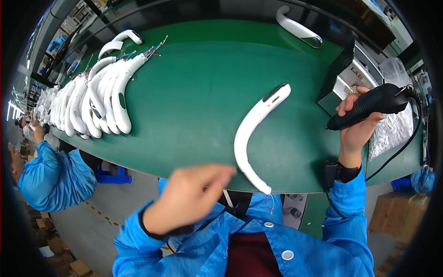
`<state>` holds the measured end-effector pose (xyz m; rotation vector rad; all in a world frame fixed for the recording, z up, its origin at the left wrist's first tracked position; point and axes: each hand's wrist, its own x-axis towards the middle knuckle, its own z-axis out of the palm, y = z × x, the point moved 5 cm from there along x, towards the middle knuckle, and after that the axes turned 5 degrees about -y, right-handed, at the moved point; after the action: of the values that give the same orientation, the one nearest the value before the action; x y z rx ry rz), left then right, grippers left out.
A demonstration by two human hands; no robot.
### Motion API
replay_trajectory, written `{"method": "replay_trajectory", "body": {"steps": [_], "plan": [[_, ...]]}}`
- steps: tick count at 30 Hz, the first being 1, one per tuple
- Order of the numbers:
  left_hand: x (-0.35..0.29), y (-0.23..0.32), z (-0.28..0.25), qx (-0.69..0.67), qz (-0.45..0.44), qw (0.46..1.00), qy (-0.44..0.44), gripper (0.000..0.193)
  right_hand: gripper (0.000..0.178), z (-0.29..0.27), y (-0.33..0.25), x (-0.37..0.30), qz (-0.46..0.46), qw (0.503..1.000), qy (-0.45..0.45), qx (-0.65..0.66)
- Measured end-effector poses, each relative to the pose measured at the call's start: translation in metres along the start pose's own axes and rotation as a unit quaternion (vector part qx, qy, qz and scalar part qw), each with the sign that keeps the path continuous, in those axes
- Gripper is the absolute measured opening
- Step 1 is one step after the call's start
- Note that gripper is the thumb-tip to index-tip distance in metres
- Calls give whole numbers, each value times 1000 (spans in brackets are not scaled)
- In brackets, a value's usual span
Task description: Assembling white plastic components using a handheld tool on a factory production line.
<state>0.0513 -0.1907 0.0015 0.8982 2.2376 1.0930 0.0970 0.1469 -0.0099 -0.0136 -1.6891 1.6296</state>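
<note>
A curved white plastic housing (244,134) lies on the green table in front of me, with a dark panel at its far end. Thin wires stick out from its near end, over the table edge. My right hand (357,117) is wrapped round a black electric screwdriver (369,107), its tip pointing left above the table. My left hand (189,196) is near the table's front edge, left of the housing and apart from it. Motion smears its fingers, so whether they hold anything cannot be made out.
Several similar white housings (121,99) with wires lie in a row at the left. Another housing (299,28) lies at the back. On the right stand an open box (333,85) and a bag of small white parts (392,131). A co-worker (55,171) sits at far left.
</note>
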Motion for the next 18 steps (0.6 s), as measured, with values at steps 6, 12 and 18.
{"method": "replay_trajectory", "body": {"steps": [6,12,18], "plan": [[138,4,-35,35,66,997,10,29,86,-1,-2,2,-17,1000,-19,-8],[206,12,34,130,80,984,-95,51,86,3,-1,2,-10,1000,-12,-4],[204,10,17,-256,168,950,-55,47,87,0,-1,0,-3,1000,-7,6]]}}
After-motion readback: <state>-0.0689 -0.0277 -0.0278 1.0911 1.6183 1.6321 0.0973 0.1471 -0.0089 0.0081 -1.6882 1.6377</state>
